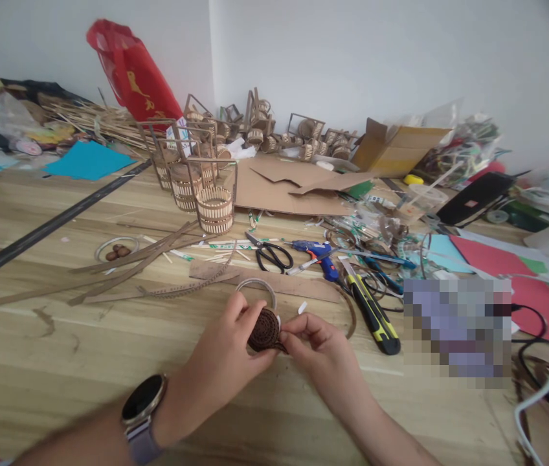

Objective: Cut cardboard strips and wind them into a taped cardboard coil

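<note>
My left hand (pixel 235 343) is closed around a dark brown coil of rolled strip (pixel 263 329), its flat spiral face showing. At the coil's right edge, my right hand (pixel 313 346) pinches the loose end of the strip between thumb and forefinger. Just behind the coil lies a roll of tape (pixel 259 285), partly covered by my left fingers. A flat cardboard strip (pixel 265 281) stretches across the table beyond my hands. Right of my right hand rests a yellow-and-black utility knife (pixel 371 310).
Black-handled scissors (pixel 272 252) and a blue glue gun (pixel 316 252) lie past the cardboard strip. Small slatted baskets (pixel 215 210) with tall handles stand behind long brown strips (pixel 143 259). A tape ring (pixel 102 244) with brown balls sits left. Cardboard sheets (pixel 284 188) lie farther back.
</note>
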A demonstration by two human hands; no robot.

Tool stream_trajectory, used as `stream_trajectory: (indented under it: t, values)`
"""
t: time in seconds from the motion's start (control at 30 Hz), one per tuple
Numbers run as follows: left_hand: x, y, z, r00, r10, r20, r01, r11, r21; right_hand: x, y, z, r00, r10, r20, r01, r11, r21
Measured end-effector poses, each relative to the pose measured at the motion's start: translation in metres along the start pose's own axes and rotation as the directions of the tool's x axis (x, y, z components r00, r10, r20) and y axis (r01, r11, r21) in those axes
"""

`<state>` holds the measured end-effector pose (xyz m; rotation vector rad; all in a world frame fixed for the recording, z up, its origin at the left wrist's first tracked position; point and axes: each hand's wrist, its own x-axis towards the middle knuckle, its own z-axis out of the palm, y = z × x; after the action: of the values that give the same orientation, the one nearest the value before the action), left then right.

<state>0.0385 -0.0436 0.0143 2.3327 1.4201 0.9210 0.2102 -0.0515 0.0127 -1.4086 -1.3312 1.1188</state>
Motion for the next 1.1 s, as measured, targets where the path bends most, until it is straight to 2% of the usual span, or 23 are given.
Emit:
stream_trajectory:
  t: [0.53, 1.1]
  values:
    - [0.0007, -0.0018, -0.0010, 0.999, 0.023, -0.027, -0.022, 0.999, 0.033, 0.0019, -0.0010, -0.0005, 0.998, 0.062, 0.017, -0.062, 0.998, -0.007]
    - [0.0025, -0.0013, 0.0005, 1.000, -0.018, -0.001, 0.018, 1.000, -0.006, 0.0019, 0.0029, -0.0015, 1.000, -0.014, 0.024, 0.015, 0.999, -0.039]
